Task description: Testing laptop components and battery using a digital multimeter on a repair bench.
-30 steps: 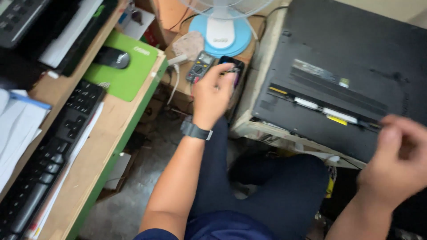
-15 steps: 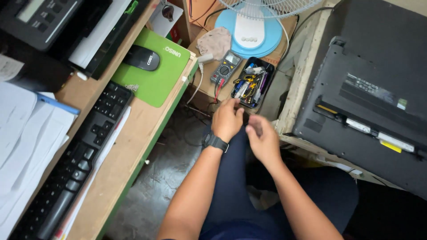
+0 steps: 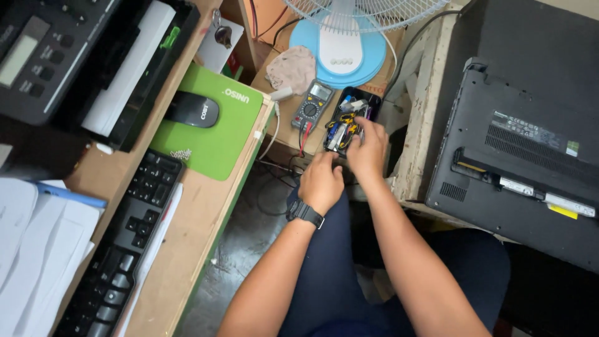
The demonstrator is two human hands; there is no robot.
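Note:
A small black tool case (image 3: 357,100) lies open on a low wooden stand and is packed with several small colourful tools. My right hand (image 3: 368,148) rests over the case's near half, fingers bent down among the tools; what they pinch is hidden. My left hand (image 3: 321,180), with a black watch (image 3: 305,213) on the wrist, is curled at the near end of the case and seems to grip it. A grey multimeter (image 3: 311,106) with red and black leads lies just left of the case.
A blue fan base (image 3: 340,53) and a crumpled cloth (image 3: 292,67) sit behind the case. An upturned black laptop (image 3: 530,156) lies at the right. On the left desk (image 3: 187,224) are a mouse (image 3: 192,110) on a green pad (image 3: 218,146), a keyboard (image 3: 125,249), a printer (image 3: 75,56) and papers (image 3: 31,249).
My right hand came in from beside the laptop to meet the left, then reached forward into the tool case. My left hand stays at the case's near end.

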